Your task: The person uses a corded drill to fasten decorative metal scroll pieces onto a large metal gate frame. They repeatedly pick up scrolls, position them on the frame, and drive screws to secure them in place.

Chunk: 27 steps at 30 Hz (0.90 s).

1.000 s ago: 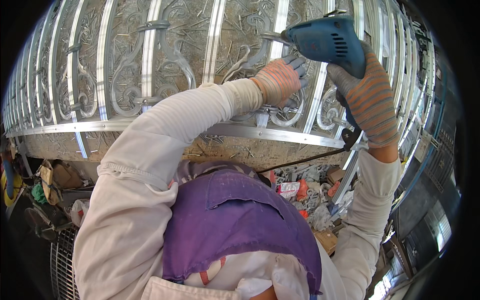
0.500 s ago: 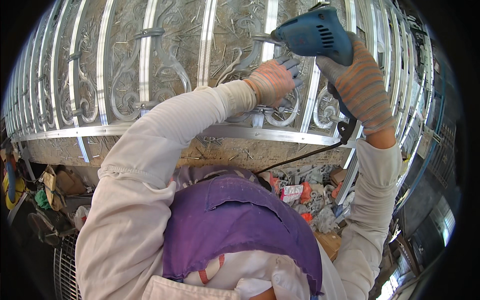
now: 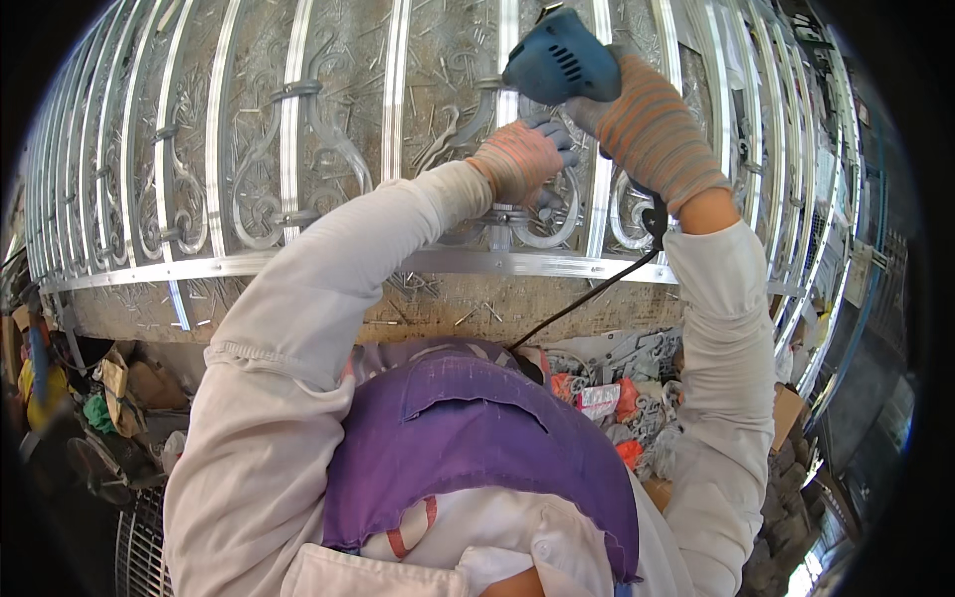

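Observation:
My right hand (image 3: pixel 662 139), in a striped grey-and-orange glove, is closed round the handle of a blue power drill (image 3: pixel 565 62). The drill's front end hangs over an upright silver metal bar, close to a band (image 3: pixel 489 84) on it; its bit is hidden. Lower on that same bar, my left hand (image 3: pixel 519 159), in a matching glove, is curled over a grey metal scroll (image 3: pixel 569 214). What lies under its palm cannot be made out. Beneath my right wrist a black cord (image 3: pixel 607 284) runs from the drill toward my body.
The barred metal panel (image 3: pixel 388 99), with several scrolls, lies on a worn board (image 3: pixel 348 316) strewn with loose rivets or pins. Below the board's edge sits a heap of grey metal pieces and bags (image 3: pixel 637 418). Cardboard and bags (image 3: pixel 134 388) crowd the left; more bars stand at the right.
The drill and my right hand have shifted left and the drill now points more downward over the bar. My left hand stays on the scroll. The whole view has turned slightly.

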{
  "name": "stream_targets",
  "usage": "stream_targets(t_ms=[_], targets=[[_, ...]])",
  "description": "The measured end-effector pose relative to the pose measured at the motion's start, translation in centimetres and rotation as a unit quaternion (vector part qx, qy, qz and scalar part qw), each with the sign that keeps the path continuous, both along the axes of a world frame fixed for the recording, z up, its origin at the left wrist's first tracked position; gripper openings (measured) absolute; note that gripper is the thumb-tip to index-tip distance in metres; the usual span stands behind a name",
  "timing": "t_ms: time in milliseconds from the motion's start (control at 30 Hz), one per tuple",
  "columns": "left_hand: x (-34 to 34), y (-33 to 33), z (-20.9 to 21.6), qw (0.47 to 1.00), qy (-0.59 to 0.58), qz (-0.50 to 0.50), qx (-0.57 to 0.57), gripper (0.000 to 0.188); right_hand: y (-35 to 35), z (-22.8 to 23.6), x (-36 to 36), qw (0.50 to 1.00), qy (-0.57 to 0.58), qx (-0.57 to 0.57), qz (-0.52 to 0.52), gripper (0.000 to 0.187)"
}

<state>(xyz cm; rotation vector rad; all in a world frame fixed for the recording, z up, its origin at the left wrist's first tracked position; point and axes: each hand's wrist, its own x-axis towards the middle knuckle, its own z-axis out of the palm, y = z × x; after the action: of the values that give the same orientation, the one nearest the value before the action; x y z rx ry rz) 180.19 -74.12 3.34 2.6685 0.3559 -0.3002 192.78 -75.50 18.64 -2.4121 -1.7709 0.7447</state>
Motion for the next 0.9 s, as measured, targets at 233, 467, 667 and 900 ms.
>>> stream_targets(t_ms=[233,467,667,900], targets=[[-0.3,0.1,-1.1,0.994,-0.098,-0.018,0.046,0.076,-3.1,1.9,1.4,0.990,0.021,0.138,-0.014,0.053],[-0.3,-0.1,-1.5,0.995,-0.101,0.008,0.016,0.071,-8.4,4.0,5.7,0.881,0.332,0.210,-0.262,0.046],[-1.3,1.6,-1.7,0.964,-0.262,-0.026,-0.031,0.052,-13.4,0.2,8.2,0.760,0.429,0.286,-0.395,0.053],[-0.9,16.2,1.1,0.913,-0.250,0.316,0.061,0.016,-17.4,-5.1,11.5,0.678,0.465,0.306,-0.479,0.050]])
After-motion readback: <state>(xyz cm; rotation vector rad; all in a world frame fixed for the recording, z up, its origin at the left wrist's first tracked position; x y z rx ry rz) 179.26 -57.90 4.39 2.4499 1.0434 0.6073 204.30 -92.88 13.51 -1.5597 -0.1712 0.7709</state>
